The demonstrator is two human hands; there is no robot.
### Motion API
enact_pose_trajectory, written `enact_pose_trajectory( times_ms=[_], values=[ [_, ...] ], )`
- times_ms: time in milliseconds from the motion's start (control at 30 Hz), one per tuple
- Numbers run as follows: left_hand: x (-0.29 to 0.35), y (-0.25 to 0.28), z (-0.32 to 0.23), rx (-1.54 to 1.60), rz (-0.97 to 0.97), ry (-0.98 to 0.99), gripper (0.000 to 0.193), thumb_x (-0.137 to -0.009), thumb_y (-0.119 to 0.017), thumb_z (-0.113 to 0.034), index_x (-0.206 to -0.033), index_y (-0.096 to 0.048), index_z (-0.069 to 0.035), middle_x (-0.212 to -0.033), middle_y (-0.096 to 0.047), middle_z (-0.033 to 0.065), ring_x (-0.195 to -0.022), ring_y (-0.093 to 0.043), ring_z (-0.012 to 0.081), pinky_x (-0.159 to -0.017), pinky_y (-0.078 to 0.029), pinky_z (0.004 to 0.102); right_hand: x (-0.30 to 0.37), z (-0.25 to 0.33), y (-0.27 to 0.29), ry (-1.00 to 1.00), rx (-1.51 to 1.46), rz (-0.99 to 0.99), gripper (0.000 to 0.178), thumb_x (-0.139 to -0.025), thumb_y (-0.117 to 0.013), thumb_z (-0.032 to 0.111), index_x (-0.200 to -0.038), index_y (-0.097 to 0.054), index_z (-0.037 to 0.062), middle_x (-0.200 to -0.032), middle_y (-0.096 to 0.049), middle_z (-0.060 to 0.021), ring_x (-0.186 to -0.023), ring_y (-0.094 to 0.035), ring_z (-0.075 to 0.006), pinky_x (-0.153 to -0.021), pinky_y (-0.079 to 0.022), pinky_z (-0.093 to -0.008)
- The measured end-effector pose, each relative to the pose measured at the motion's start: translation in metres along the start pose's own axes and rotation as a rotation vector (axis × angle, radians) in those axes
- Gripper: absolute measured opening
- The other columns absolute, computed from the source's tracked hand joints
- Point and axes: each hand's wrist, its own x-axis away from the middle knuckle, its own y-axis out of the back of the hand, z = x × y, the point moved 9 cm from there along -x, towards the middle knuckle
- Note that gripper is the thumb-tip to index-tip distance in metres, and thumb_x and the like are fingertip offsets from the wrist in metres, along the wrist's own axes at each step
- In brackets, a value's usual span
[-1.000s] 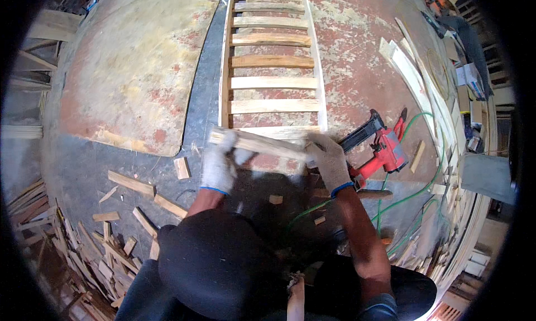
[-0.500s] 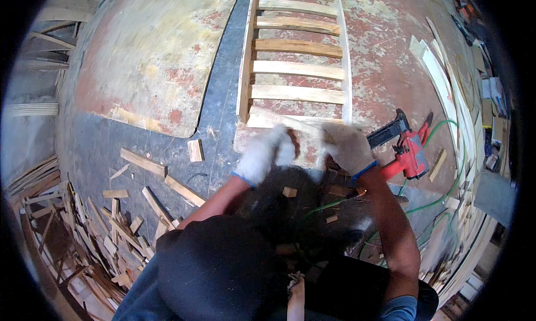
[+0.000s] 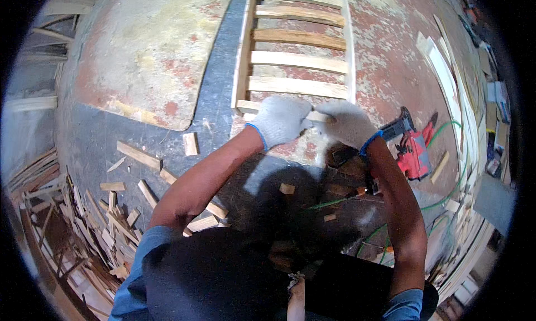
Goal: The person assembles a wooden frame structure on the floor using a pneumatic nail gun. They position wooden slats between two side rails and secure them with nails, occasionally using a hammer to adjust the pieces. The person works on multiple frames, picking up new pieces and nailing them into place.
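Observation:
A ladder-like wooden frame [image 3: 298, 86], two long rails joined by several cross slats, lies ahead of me. At its near end, both of my white-gloved hands are closed round a pale wooden slat [image 3: 321, 117] that lies across between the rails. My left hand [image 3: 282, 120] grips it left of the middle, and my right hand [image 3: 347, 125] grips it near the right rail. The gloves hide much of the slat and the frame's near right corner. A red and black nail gun [image 3: 414, 153] lies just right of my right forearm.
A green air hose [image 3: 446, 201] curves along the floor on the right. Wood offcuts [image 3: 139, 155] are scattered at the left, beside a scrap pile [image 3: 111, 231]. A worn board [image 3: 151, 53] lies at the far left. Long strips [image 3: 438, 64] line the right side.
The slat, slanted and raised at its left before, now lies more level across the frame's near end. My hands have moved up onto it, the left also rightward.

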Motion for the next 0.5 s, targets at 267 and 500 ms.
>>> enact_pose_trajectory(
  times_ms=[267,500],
  values=[
    [-0.011,-0.009,-0.001,-0.038,-0.150,-0.044,0.040,-0.095,-0.062,-0.047,-0.107,-0.065,-0.009,-0.098,-0.071,0.0170,-0.094,-0.069,0.0383,-0.081,-0.053,0.0512,0.034,-0.038,0.081,-0.189,0.032,-0.044,0.026,-0.092,-0.061,0.030,-0.094,-0.066,0.0056,-0.091,-0.065,-0.0224,-0.087,-0.065,-0.0413,-0.076,-0.051,-0.0463],
    [-0.011,-0.016,-0.006,-0.067,-0.116,-0.029,0.038,-0.094,-0.064,-0.043,-0.112,-0.066,-0.010,-0.098,-0.071,0.0160,-0.091,-0.070,0.0385,-0.079,-0.054,0.0511,0.151,-0.047,0.118,-0.324,0.295,0.193,0.024,-0.093,-0.062,0.025,-0.096,-0.062,0.0013,-0.081,-0.058,-0.0191,-0.075,-0.062,-0.0259,-0.073,-0.049,-0.0399]
  ],
)
